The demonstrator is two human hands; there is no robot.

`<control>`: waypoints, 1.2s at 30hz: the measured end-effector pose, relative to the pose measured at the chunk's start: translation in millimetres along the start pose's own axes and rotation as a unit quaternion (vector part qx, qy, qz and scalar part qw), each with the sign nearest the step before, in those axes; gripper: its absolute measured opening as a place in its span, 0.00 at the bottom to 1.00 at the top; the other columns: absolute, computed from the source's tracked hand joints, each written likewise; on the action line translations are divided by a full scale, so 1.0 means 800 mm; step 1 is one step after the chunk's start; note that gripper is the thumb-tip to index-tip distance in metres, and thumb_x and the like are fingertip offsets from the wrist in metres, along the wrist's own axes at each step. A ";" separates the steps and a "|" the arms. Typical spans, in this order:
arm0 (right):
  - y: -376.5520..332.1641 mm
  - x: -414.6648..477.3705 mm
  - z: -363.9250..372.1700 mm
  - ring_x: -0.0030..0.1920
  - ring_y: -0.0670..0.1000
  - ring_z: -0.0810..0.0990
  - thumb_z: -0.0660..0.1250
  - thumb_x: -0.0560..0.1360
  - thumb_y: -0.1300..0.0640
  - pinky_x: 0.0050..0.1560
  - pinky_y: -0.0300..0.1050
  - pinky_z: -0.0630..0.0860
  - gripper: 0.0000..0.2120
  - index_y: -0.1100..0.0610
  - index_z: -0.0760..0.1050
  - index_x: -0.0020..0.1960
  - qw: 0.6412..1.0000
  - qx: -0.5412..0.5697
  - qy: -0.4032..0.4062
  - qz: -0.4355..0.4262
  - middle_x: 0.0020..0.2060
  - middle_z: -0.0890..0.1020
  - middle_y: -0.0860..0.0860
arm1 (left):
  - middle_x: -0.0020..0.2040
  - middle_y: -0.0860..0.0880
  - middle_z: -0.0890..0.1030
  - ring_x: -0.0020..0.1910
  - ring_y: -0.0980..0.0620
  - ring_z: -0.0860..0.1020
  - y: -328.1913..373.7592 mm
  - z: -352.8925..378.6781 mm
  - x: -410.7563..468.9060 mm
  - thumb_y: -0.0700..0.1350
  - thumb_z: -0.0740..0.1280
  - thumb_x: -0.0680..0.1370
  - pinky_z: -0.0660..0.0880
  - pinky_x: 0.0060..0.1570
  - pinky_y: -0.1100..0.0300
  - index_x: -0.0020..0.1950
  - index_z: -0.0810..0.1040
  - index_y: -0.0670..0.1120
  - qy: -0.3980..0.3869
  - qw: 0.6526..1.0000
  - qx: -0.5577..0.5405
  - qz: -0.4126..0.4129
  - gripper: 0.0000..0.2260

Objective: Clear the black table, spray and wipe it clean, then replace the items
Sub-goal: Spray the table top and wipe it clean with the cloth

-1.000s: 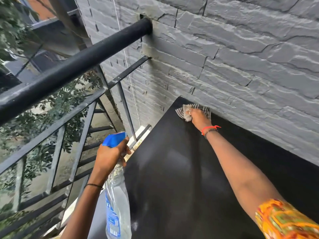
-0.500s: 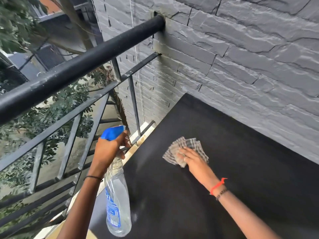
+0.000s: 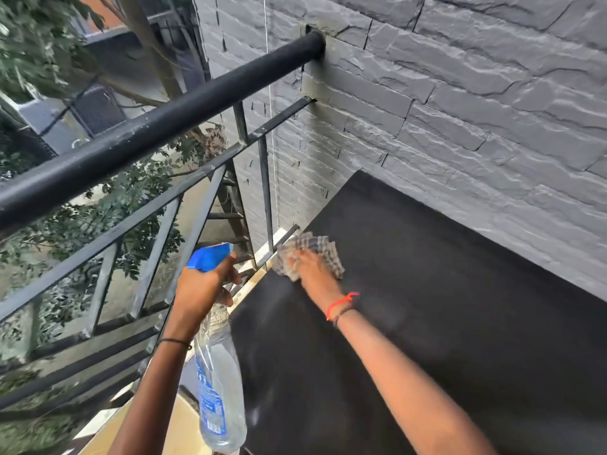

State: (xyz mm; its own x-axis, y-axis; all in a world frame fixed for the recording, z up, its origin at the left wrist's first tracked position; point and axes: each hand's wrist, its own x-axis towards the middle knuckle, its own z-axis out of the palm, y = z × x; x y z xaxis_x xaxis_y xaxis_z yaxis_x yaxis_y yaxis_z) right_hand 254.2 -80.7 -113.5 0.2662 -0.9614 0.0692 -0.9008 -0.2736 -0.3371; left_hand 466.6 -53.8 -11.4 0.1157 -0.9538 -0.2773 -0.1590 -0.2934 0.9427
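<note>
Left hand (image 3: 203, 287) clamped round neck of spray bottle (image 3: 220, 389); clear body hanging below the wrist, blue trigger head above the knuckles. Hands apart, not touching. Right hand (image 3: 315, 267) just right of the left, fingers down on checked cloth (image 3: 325, 249), pressing it onto black table (image 3: 443, 307) at the edge nearest the left hand. Beyond both hands: black railing (image 3: 164, 126), grey stone wall (image 3: 460, 110).

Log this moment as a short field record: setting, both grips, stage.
setting: black table against grey stone wall, beside black railing
left grip: holds spray bottle at its neck, beside the table's railing-side edge
right grip: presses checked cloth flat on the table near that edge
stage: wiping
</note>
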 end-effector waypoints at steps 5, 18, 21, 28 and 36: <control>-0.076 -0.118 0.035 0.60 0.57 0.78 0.70 0.62 0.69 0.57 0.60 0.75 0.20 0.55 0.80 0.52 0.992 0.017 0.000 -0.123 0.57 0.81 0.51 | 0.32 0.44 0.80 0.21 0.48 0.71 -0.002 -0.015 -0.017 0.47 0.67 0.79 0.70 0.23 0.63 0.40 0.76 0.40 0.001 1.000 -0.001 0.005 0.12; -0.022 -0.114 0.016 0.57 0.60 0.79 0.53 0.69 0.65 0.56 0.59 0.76 0.21 0.60 0.81 0.54 0.999 -0.011 0.009 0.042 0.55 0.82 0.56 | 0.31 0.47 0.81 0.23 0.47 0.73 -0.029 -0.070 -0.046 0.49 0.68 0.78 0.71 0.28 0.57 0.44 0.79 0.38 0.018 0.999 -0.026 -0.001 0.13; -0.086 -0.092 0.022 0.64 0.60 0.73 0.55 0.71 0.69 0.63 0.59 0.71 0.21 0.62 0.77 0.60 0.999 -0.033 -0.031 0.019 0.61 0.77 0.58 | 0.33 0.45 0.81 0.22 0.49 0.72 -0.033 -0.081 -0.058 0.48 0.68 0.78 0.70 0.28 0.58 0.45 0.79 0.38 0.024 0.999 -0.027 -0.009 0.13; -0.171 -0.190 0.054 0.60 0.55 0.78 0.77 0.56 0.68 0.56 0.59 0.77 0.26 0.55 0.81 0.52 0.990 -0.019 -0.023 -0.141 0.57 0.81 0.50 | 0.34 0.43 0.81 0.19 0.51 0.72 -0.031 -0.103 -0.089 0.48 0.68 0.78 0.70 0.27 0.60 0.41 0.77 0.40 0.027 0.999 -0.031 -0.006 0.13; -0.082 -0.276 0.050 0.66 0.51 0.70 0.68 0.64 0.71 0.69 0.45 0.58 0.25 0.53 0.76 0.59 0.999 0.008 0.006 -0.050 0.62 0.78 0.50 | 0.35 0.42 0.81 0.19 0.50 0.72 -0.039 -0.137 -0.121 0.47 0.67 0.79 0.71 0.26 0.60 0.40 0.76 0.41 0.030 0.999 -0.041 0.003 0.12</control>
State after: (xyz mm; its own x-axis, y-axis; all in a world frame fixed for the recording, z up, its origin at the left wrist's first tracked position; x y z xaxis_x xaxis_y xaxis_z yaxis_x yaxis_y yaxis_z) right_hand 268.4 150.4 -143.8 0.3506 -0.9295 0.1145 -0.8642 -0.3682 -0.3429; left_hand 567.5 54.9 6.1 0.1738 -0.9492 -0.2624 -0.0783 -0.2790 0.9571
